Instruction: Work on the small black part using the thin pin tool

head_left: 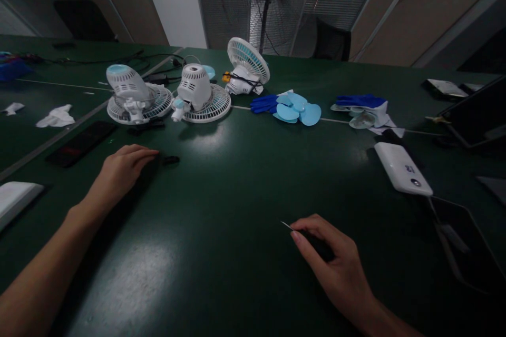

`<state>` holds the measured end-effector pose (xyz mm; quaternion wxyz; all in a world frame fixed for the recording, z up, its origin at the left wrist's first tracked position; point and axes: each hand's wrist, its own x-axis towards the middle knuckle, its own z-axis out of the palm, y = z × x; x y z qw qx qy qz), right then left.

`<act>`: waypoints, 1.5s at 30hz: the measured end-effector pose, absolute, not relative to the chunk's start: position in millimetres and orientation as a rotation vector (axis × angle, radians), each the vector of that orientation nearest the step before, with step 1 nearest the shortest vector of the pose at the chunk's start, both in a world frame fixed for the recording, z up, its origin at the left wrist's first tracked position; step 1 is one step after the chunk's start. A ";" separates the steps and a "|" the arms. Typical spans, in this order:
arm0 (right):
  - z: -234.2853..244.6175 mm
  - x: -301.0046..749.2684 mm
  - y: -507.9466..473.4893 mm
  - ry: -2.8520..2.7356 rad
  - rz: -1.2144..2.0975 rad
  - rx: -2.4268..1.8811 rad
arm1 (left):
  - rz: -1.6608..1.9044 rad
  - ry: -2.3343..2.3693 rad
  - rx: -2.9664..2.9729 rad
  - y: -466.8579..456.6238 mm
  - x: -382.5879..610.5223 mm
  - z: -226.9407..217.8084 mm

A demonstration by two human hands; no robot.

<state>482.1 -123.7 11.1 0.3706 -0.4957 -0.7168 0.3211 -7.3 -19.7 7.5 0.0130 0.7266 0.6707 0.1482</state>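
My left hand (125, 166) is over the left part of the green table, fingers stretched out to the right and nothing seen in them. Just past its fingertips lies a small black object (171, 160), whose kind I cannot make out; a narrow gap separates the two. My right hand (334, 260) is closed around a small screwdriver (287, 226). Its thin metal shaft points to the upper left, and the dark handle is mostly hidden in the palm.
Three small white fans (197, 87) stand at the back, partly taken apart. Light-blue fan blades (298, 108) lie by blue gloves (264, 103). Further right are another glove (361, 101), a white power bank (403, 168) and a dark tablet (466, 242). A black phone (83, 143) lies left.
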 end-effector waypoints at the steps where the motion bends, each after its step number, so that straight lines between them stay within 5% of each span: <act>1: 11.8 481.9 -123.7 -1.838 0.825 -1.272 | 0.473 2.111 2.244 -19.5 -8.2 7.9; 17: 14.4 481.5 -121.6 -1.850 0.805 -1.263 | 0.521 2.229 2.123 -20.8 -9.9 9.4; 26: 14.6 481.2 -122.0 -1.858 0.816 -1.288 | 0.872 2.206 2.184 -24.6 18.3 10.8; 45: 16.2 480.1 -121.8 -1.855 0.819 -1.284 | 0.827 1.994 2.315 -22.4 39.6 6.3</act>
